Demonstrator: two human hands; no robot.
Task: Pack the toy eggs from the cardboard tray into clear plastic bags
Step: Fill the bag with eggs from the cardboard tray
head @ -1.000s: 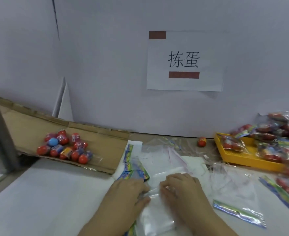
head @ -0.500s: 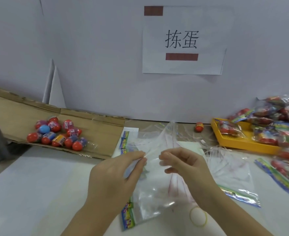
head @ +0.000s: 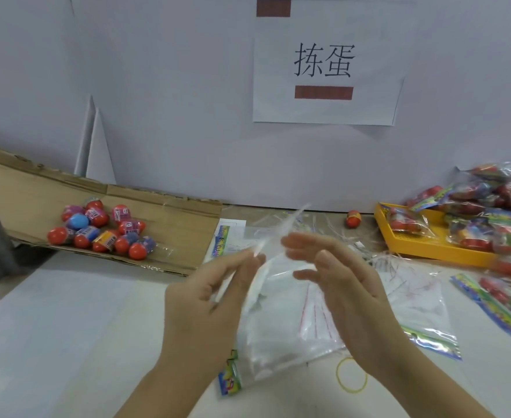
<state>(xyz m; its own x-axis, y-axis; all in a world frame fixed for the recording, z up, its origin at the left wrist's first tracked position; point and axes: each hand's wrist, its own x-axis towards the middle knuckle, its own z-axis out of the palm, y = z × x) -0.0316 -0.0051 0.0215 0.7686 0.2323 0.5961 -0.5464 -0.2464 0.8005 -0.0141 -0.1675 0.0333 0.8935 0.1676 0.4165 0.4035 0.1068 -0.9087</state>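
Several toy eggs, mostly red with one blue, lie on a flattened cardboard tray at the left. In front of me hangs a clear plastic bag with a colourful header. My left hand pinches its upper edge between thumb and fingertips. Beside the bag, my right hand is held up with fingers straight and spread, off the plastic as far as I can tell. The bag's top is blurred.
More empty bags lie on the white table to the right. A yellow tray and a heap of packed bags fill the right side. A loose egg sits by the wall, a yellow rubber band near me.
Both hands lifted the bag off the table. The right hand has since let go of its edge and spread its fingers, while the left hand keeps its pinch.
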